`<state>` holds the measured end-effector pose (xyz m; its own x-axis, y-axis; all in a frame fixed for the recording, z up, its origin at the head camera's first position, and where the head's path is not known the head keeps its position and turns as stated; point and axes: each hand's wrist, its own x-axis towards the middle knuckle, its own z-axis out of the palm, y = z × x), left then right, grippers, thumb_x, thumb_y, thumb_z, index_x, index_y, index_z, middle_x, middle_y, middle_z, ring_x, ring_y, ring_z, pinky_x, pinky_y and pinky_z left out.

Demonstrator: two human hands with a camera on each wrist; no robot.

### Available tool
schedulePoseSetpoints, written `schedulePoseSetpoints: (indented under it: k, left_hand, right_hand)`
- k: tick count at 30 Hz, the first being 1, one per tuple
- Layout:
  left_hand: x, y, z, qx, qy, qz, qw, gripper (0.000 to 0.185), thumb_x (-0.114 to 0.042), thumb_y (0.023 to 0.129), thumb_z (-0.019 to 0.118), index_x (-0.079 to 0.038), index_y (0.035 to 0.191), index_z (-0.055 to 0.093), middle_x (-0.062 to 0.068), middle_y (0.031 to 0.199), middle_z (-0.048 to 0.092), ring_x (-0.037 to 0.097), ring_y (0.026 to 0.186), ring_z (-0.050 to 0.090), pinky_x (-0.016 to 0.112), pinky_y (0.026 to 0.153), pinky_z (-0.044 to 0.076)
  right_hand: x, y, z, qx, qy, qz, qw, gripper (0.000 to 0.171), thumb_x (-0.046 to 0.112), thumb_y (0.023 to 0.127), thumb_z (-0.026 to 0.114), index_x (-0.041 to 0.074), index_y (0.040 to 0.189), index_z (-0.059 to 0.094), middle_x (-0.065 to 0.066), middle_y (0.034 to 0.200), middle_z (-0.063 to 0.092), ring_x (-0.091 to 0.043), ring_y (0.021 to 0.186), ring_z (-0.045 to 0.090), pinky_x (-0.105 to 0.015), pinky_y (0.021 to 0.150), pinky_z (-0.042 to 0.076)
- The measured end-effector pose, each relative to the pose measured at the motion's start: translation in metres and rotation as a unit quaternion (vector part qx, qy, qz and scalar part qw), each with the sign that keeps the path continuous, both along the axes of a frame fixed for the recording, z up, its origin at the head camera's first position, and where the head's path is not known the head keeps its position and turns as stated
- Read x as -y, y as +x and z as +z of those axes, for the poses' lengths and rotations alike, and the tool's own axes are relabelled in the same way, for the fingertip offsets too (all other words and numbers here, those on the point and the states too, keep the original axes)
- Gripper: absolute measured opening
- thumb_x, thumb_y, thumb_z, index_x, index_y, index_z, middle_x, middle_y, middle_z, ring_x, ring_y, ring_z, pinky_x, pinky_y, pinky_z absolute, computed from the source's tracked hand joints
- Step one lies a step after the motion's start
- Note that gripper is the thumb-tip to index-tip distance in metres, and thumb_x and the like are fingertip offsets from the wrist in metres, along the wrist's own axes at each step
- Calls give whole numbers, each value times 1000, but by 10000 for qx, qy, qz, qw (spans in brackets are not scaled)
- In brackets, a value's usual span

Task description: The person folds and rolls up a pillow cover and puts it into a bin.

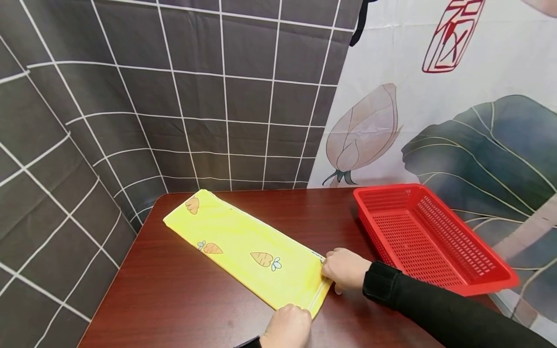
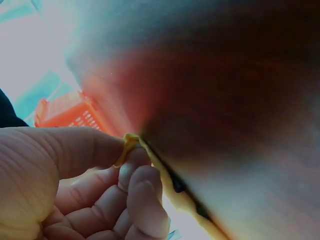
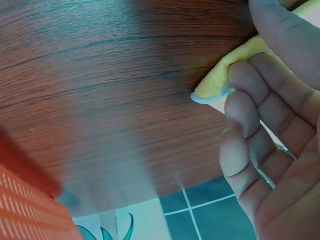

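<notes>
The folded yellow cloth [image 1: 243,246], printed with carrots, lies on the worktop [image 1: 174,295], stretching away from both hands, which are at its near end. Its long axis runs diagonally, the far end pointing to the worktop's far left corner. The left hand [image 1: 288,326] pinches the near end's left corner between thumb and fingers; the right hand [image 1: 346,269] grips its right corner, thumb against fingers. The left wrist view is blurred, so whether that edge is lifted is hard to tell. A red basket [image 1: 370,222] sits by the worktop's right edge.
</notes>
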<state>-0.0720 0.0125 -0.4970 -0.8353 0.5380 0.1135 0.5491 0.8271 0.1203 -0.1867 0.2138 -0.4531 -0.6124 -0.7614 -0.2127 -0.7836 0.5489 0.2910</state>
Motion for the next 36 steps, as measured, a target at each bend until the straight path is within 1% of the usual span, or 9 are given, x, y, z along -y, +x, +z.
schedulePoseSetpoints:
  k: [3, 7, 13, 17, 23, 25, 30, 31, 36]
  left_hand:
    - [5, -6, -6, 201, 223, 1, 9995, 17, -17, 90, 74, -12, 75, 69, -1, 65, 65, 11, 61, 62, 27, 58, 49]
    - [14, -18, -31, 628, 743, -37, 9952, 27, -24, 96, 73, -14, 73, 65, -3, 62, 62, 11, 59, 62, 31, 54, 46]
    - [26, -34, -62, 1323, 1505, 75, 9797, 34, -22, 98, 67, -21, 66, 56, -13, 58, 47, 3, 52, 46, 23, 51, 39]
    - [30, -39, -65, 1796, 1666, 176, 9694, 36, -23, 98, 66, -23, 64, 54, -15, 56, 44, 1, 49, 43, 20, 50, 39]
    - [31, -37, -55, 2188, 1899, 329, 9565, 39, -24, 100, 64, -24, 62, 52, -13, 53, 43, 4, 45, 41, 21, 47, 37]
    - [31, -34, -46, 2154, 1831, 400, 9584, 38, -23, 98, 67, -23, 62, 52, -13, 54, 43, 5, 46, 42, 23, 48, 38]
    - [30, -34, -53, 1856, 1514, 499, 9696, 36, -25, 95, 69, -23, 62, 53, -12, 56, 46, 5, 49, 44, 25, 51, 40]
    - [30, -35, -62, 1781, 1472, 487, 9717, 37, -26, 95, 69, -25, 62, 53, -13, 56, 46, 4, 50, 44, 25, 51, 40]
    - [30, -32, -60, 1667, 1370, 530, 9750, 42, -30, 96, 69, -25, 59, 51, -15, 54, 44, 3, 49, 43, 25, 50, 38]
  right_hand:
    - [-1, -1, 0, -17, -41, 90, 9999, 29, 36, 68, 100, 29, 80, 74, 14, 78, 69, -11, 73, 47, -27, 69, 41]
    - [-2, -1, -2, -157, -111, 244, 9995, 29, 38, 67, 100, 30, 78, 74, 14, 77, 69, -11, 74, 46, -27, 68, 39]
    - [-3, -4, -5, -363, -192, 478, 9980, 30, 42, 67, 100, 29, 76, 74, 13, 79, 67, -11, 76, 47, -26, 67, 38]
    - [-3, -7, -6, -413, -296, 617, 9968, 22, 36, 77, 95, 29, 78, 74, 12, 78, 69, -11, 73, 45, -25, 65, 34]
    - [-5, -11, -9, -698, -434, 890, 9926, 16, 23, 91, 82, 29, 79, 73, 12, 78, 72, -12, 71, 43, -25, 63, 29]
    - [-7, -12, -9, -631, -432, 880, 9932, 14, 23, 91, 82, 30, 83, 74, 13, 81, 72, -12, 73, 44, -25, 64, 31]
    - [-8, -16, -7, -321, -429, 740, 9958, 12, 22, 92, 82, 30, 90, 73, 14, 89, 73, -12, 78, 46, -25, 67, 36]
    - [-8, -17, -6, -255, -424, 682, 9964, 11, 23, 92, 81, 30, 90, 73, 14, 89, 74, -12, 78, 45, -24, 67, 36]
    - [0, -24, -5, -3, -205, 183, 9996, 15, 22, 91, 83, 29, 87, 70, 10, 77, 73, -13, 72, 46, -25, 65, 36]
